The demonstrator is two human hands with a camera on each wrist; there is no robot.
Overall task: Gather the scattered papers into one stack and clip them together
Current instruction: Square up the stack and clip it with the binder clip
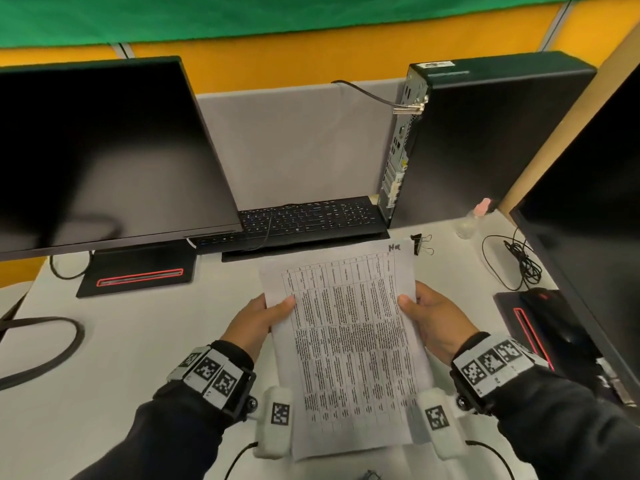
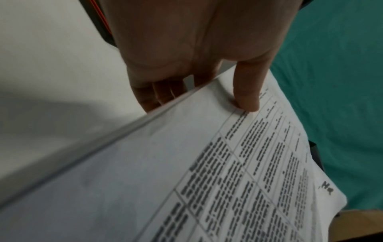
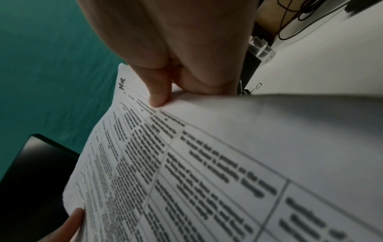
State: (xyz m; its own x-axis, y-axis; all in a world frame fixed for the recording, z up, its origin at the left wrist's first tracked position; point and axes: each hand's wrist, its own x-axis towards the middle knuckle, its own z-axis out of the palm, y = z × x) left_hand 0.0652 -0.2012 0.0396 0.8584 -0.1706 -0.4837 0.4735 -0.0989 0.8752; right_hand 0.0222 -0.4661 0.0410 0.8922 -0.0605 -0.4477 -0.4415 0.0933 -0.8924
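While head view hides fingers (image 2: 157, 93), left wrist shows them under papers (image 2: 207, 172).

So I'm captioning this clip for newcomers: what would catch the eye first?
The printed papers held mid-desk, left hand and right hand pinching opposite edges. Then the black binder clips lying just beyond the top right corner, and the dark monitor at left.

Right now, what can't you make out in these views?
- Printed text on the papers: blurred in every view.
- Sheet count: the top sheet hides the rest.
- Left hand and right hand fingers: behind the papers in the head view.
- Binder clips: small; right wrist view shows only a sliver.
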